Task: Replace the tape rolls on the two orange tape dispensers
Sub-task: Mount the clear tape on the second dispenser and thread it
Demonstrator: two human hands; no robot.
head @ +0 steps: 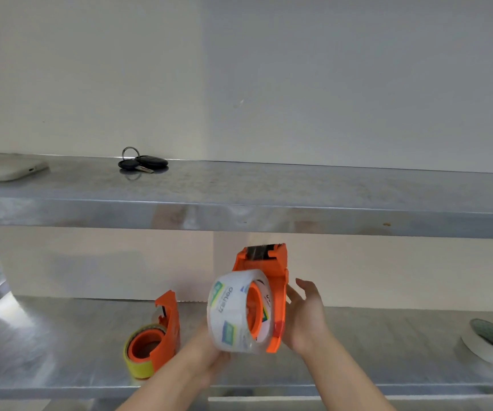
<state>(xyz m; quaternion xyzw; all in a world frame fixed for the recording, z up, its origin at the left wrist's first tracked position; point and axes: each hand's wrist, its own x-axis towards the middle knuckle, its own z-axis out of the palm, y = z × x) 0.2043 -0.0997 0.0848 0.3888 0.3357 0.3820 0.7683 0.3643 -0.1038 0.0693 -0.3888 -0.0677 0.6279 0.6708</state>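
Note:
An orange tape dispenser [269, 264] is held upright above the lower shelf, its blade end pointing up. My right hand [306, 317] grips its flat side from the right. A clear tape roll [230, 312] with green and blue printed labels sits around the dispenser's orange hub, and my left hand [206, 348] holds that roll from below and left, mostly hidden behind it. A second orange dispenser [165, 327] stands on the lower shelf to the left, with a yellow tape roll [138, 364] on its hub.
A white tape roll [488, 345] lies flat at the right of the lower metal shelf [61, 351]. The upper shelf [298, 209] overhangs just above the held dispenser and carries keys [143, 164] and a white device [5, 170].

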